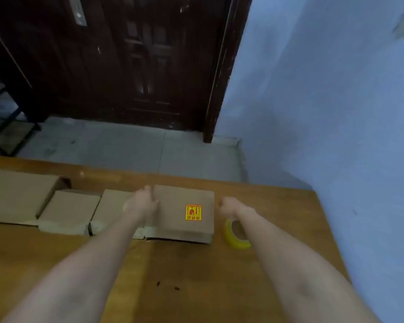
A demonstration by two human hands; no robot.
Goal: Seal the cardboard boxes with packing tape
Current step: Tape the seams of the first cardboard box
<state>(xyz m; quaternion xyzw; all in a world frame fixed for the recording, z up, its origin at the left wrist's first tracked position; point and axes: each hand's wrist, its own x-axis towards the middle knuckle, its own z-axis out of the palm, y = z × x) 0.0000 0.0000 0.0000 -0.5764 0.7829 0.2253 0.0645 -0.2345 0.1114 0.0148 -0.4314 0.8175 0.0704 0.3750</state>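
A wooden table (196,271) ends at a far edge with grey floor (126,145) beyond, and a blue wall (324,113) runs close along its right side. Bare tabletop lies between the person and the row of boxes. The cardboard box (184,210) with a yellow sticker (193,212) sits near the far edge, a box (113,206) touching its left, two more boxes (68,210) (16,192) further left. The tape roll (236,234) lies just right of it. The left hand (142,201) grips the stickered box's left edge, fingers curled. The right hand (230,206) hovers just right of that box, above the roll, fingers curled in; whether it holds anything cannot be told.
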